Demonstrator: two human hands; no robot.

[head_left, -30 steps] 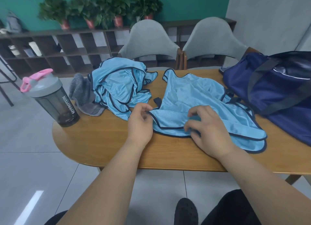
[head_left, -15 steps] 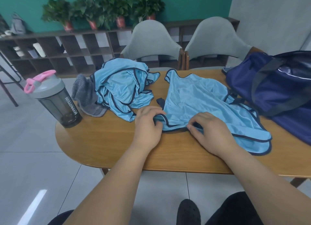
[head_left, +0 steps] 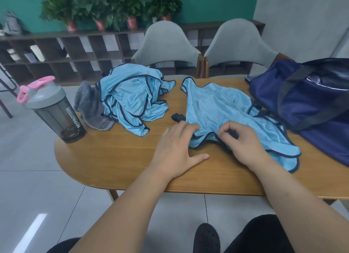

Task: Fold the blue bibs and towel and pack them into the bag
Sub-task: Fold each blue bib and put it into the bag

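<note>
My left hand [head_left: 175, 148] lies flat on the table [head_left: 113, 158] against the spread bib [head_left: 217, 105]'s near hem, which my right hand [head_left: 243, 145] pinches. The bag [head_left: 306, 101] sits at the right edge, contents hidden.

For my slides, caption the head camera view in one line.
Left hand touches and right hand pinches the near hem of a blue bib, beside crumpled bibs, grey towel and navy bag.

- This looks like a shared lounge or break room, more office than home.
- An oval wooden table [head_left: 113, 158] has two matching grey shell chairs [head_left: 166, 42] at 12 and 1 o'clock.
- A long, low cubby shelf [head_left: 62, 58] stands at 11 o'clock, with a row of potted plants [head_left: 113, 8] on top.
- A teal wall [head_left: 217, 3] runs behind, and large pale floor tiles [head_left: 28, 186] show at 8 o'clock.
</note>
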